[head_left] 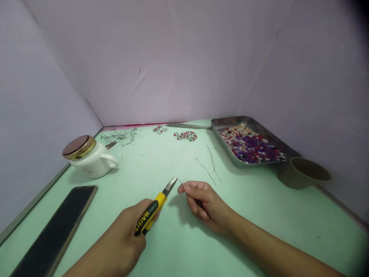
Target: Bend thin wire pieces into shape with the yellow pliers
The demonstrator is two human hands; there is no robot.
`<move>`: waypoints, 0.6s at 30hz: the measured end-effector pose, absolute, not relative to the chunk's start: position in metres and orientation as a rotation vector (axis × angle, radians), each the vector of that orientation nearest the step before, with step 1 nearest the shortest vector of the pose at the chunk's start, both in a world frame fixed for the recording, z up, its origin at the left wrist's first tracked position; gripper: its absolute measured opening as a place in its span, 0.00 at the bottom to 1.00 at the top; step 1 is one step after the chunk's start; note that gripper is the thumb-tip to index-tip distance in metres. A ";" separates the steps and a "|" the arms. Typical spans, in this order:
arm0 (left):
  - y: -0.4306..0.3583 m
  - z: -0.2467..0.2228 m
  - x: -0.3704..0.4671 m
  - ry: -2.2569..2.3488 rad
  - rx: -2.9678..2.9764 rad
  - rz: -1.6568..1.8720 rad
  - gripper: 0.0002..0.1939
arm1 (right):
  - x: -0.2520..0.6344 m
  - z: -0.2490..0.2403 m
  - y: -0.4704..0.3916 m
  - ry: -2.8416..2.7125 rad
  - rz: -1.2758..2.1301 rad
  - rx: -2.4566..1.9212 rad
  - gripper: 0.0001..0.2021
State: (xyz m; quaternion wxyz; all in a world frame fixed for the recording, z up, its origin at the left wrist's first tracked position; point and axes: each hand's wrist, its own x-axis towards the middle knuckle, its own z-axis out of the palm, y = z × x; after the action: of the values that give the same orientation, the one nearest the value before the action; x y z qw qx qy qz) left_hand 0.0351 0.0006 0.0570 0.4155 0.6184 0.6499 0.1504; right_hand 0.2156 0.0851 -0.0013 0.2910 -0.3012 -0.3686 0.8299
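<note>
My left hand (131, 234) is closed around the yellow and black handles of a pair of pliers (155, 206), whose metal jaws point up and to the right. Between the thumb and forefinger of my right hand (203, 202) is pinched a thin wire (180, 181). The wire's far end reaches towards the plier jaws; whether they grip it I cannot tell. A little beyond my right hand, a few loose wires (206, 171) lie on the green tabletop (161, 161).
Left stand a white lidded mug (93, 159) and a dark phone (54, 231). At the back lie a heap of wire pieces (122, 136), small pliers (111, 144), beaded pieces (186, 135) and straight wires (188, 126). Right are a metal tray (239, 163) of beads and a brown cup (300, 179).
</note>
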 end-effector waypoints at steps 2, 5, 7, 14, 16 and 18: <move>0.001 0.057 0.035 1.636 1.566 0.384 0.15 | 0.215 -0.001 0.084 -1.015 2.187 -0.813 0.10; 0.001 0.056 0.035 1.654 1.600 0.378 0.14 | 0.215 -0.001 0.084 -1.045 2.170 -0.828 0.10; 0.000 0.054 0.036 1.684 1.620 0.370 0.14 | 0.215 -0.001 0.084 -1.063 2.163 -0.845 0.11; 0.002 0.054 0.038 1.706 1.587 0.338 0.15 | 0.215 0.004 0.086 -1.306 1.968 -1.105 0.12; 0.003 0.055 0.036 1.710 1.569 0.363 0.14 | 0.219 0.007 0.085 -1.480 1.776 -1.212 0.10; 0.004 0.054 0.031 1.672 1.491 0.395 0.14 | 0.225 0.008 0.084 -1.628 1.577 -1.246 0.09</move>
State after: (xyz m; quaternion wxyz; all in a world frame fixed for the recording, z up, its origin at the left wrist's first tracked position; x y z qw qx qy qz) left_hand 0.0314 0.0040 0.0536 0.4200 0.5948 0.6671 0.1576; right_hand 0.2247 0.0844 0.0085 0.2738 -0.4633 -0.6055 0.5863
